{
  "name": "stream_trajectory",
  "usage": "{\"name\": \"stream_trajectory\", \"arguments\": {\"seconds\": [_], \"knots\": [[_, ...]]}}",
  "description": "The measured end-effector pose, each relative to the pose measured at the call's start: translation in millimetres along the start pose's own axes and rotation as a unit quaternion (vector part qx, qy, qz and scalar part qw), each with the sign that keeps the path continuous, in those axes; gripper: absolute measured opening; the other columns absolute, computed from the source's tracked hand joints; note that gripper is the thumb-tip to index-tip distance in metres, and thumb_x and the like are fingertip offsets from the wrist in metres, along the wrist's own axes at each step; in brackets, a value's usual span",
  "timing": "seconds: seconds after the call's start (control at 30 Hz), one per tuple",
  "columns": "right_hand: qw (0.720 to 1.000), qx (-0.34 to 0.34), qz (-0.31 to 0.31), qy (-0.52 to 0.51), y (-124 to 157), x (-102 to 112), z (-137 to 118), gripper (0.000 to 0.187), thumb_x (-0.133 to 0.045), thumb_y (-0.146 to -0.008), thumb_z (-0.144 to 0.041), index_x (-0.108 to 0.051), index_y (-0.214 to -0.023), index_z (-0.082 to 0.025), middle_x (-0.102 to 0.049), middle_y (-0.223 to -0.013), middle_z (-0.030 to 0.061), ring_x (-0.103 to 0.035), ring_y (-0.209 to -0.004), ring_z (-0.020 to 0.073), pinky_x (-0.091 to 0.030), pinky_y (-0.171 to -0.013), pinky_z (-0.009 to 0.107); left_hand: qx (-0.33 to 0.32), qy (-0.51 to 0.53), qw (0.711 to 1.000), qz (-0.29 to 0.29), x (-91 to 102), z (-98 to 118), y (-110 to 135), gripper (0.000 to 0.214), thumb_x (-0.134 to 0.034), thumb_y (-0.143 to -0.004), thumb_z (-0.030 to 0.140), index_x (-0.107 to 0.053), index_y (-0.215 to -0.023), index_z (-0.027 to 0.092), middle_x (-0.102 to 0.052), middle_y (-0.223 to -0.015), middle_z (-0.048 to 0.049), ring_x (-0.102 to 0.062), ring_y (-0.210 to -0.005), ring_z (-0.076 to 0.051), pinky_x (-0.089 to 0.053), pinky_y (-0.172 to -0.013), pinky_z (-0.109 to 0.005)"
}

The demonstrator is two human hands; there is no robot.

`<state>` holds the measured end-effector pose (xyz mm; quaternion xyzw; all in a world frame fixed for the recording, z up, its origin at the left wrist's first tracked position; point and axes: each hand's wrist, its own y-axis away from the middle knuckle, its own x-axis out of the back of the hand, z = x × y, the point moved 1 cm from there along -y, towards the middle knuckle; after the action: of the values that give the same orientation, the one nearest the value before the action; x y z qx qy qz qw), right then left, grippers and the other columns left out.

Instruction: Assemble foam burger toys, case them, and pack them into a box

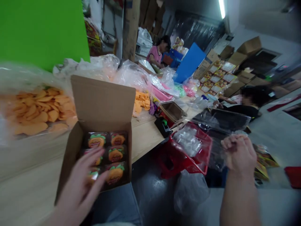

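An open cardboard box [103, 100] with its lid raised stands at the table's edge. Inside are two columns of burger-shaped toys [115, 154] in clear packaging, with orange buns and green frills. My left hand [82, 179] reaches over the box's left column, fingers stretched and slightly blurred; it covers part of the lower toys. Away to the right, my right hand [241, 153] is raised with its fingers curled closed. Clear plastic shows around its fingers, but what it grips, if anything, I cannot make out. Beside that hand, a red crate [204, 153] holds clear plastic packaging [188, 141].
Bags of orange foam pieces [42, 110] lie left of and behind the box. A black tape dispenser [162, 127] and a tin [171, 111] sit at the table edge. A clear bag [191, 191] hangs below the crate. Two people work farther back.
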<state>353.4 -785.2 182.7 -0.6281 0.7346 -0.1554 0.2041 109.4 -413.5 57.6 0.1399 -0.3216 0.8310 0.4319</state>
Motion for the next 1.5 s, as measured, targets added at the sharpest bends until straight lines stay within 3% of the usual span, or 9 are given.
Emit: {"name": "stream_trajectory", "arguments": {"seconds": [0.07,0.17,0.27,0.5,0.67,0.8,1.03,1.2,1.5], "knots": [[0.992,-0.082,-0.061,-0.071,28.1,-24.5,-7.3,0.021,-0.069,-0.067,-0.033,-0.051,-0.069,-0.022,-0.036,-0.061,-0.0055,-0.033,-0.046,0.0066,-0.025,-0.04,0.021,0.06,0.159,0.979,-0.11,-17.9,21.5,-14.3,0.061,-0.056,-0.08,0.034,-0.031,-0.135,0.031,-0.035,-0.142,-0.0068,-0.033,-0.129,-0.028,-0.03,-0.105,-0.048],[0.969,-0.183,-0.109,-0.127,79.1,-69.7,4.7,0.023,-0.068,-0.068,-0.032,-0.049,-0.07,-0.02,-0.038,-0.061,-0.0068,-0.034,-0.046,0.0049,-0.031,-0.042,0.019,0.142,0.406,0.873,-0.229,-31.0,42.5,-23.6,0.087,-0.071,-0.068,0.038,-0.021,-0.138,0.028,-0.036,-0.14,-0.0142,-0.039,-0.126,-0.029,-0.036,-0.1,-0.046],[0.947,-0.258,-0.15,-0.118,127.1,-118.1,26.6,0.02,-0.064,-0.074,-0.036,-0.05,-0.075,-0.022,-0.043,-0.062,-0.0065,-0.039,-0.048,0.006,-0.035,-0.046,0.019,0.222,0.519,0.788,-0.247,-17.5,43.7,-18.2,0.075,-0.068,-0.072,0.037,-0.028,-0.133,0.024,-0.051,-0.126,-0.0163,-0.059,-0.103,-0.026,-0.047,-0.087,-0.043],[0.955,-0.157,-0.252,0.003,140.1,-200.1,39.0,0.035,-0.058,-0.078,-0.044,-0.053,-0.105,-0.023,-0.056,-0.098,0.0027,-0.056,-0.083,0.014,-0.05,-0.068,0.027,0.364,0.426,0.825,-0.075,47.2,-0.9,-3.8,0.051,-0.061,-0.079,0.035,-0.042,-0.123,0.021,-0.064,-0.109,-0.0098,-0.061,-0.097,-0.019,-0.051,-0.069,-0.025],[0.905,-0.055,-0.418,0.046,125.0,-255.4,44.5,0.046,-0.06,-0.076,-0.038,-0.049,-0.118,-0.025,-0.053,-0.112,0.0065,-0.057,-0.082,0.0151,-0.052,-0.063,0.028,0.383,0.408,0.826,-0.065,53.6,-21.9,-13.1,0.051,-0.063,-0.077,0.033,-0.043,-0.124,0.024,-0.066,-0.106,-0.0074,-0.064,-0.071,-0.011,-0.05,-0.064,-0.022],[0.914,0.07,-0.384,0.113,121.4,-282.5,61.8,0.025,-0.051,-0.082,-0.034,-0.058,-0.101,-0.019,-0.055,-0.096,0.0059,-0.053,-0.074,0.0146,-0.05,-0.056,0.026,0.348,0.388,0.854,0.014,50.1,-30.2,-19.5,0.05,-0.062,-0.077,0.036,-0.043,-0.122,0.022,-0.064,-0.108,-0.0079,-0.064,-0.071,-0.011,-0.052,-0.075,-0.029],[0.9,0.213,-0.349,0.152,124.9,-279.4,73.8,0.024,-0.043,-0.089,-0.03,-0.052,-0.108,-0.018,-0.052,-0.103,0.0084,-0.052,-0.086,0.0159,-0.05,-0.07,0.028,0.103,0.025,0.99,0.094,40.3,-39.5,27.0,0.055,-0.059,-0.079,0.029,-0.037,-0.129,0.019,-0.044,-0.13,-0.0146,-0.047,-0.118,-0.025,-0.043,-0.095,-0.043],[0.88,0.241,-0.368,0.181,144.7,-274.0,75.5,0.024,-0.037,-0.092,-0.028,-0.049,-0.108,-0.016,-0.054,-0.102,0.0093,-0.051,-0.097,0.0174,-0.045,-0.085,0.032,0.035,-0.218,0.974,0.042,39.3,-47.7,48.5,0.052,-0.05,-0.084,0.024,-0.035,-0.134,0.02,-0.039,-0.137,-0.0142,-0.024,-0.134,-0.029,-0.018,-0.107,-0.052],[0.849,0.284,-0.369,0.251,137.4,-260.0,64.6,0.025,-0.034,-0.093,-0.03,-0.048,-0.109,-0.018,-0.055,-0.104,0.0108,-0.05,-0.101,0.0213,-0.04,-0.09,0.039,-0.013,-0.221,0.975,0.012,30.4,-57.2,41.5,0.053,-0.044,-0.086,0.019,-0.03,-0.136,0.017,-0.037,-0.14,-0.0157,-0.022,-0.135,-0.028,-0.024,-0.106,-0.051]]}}
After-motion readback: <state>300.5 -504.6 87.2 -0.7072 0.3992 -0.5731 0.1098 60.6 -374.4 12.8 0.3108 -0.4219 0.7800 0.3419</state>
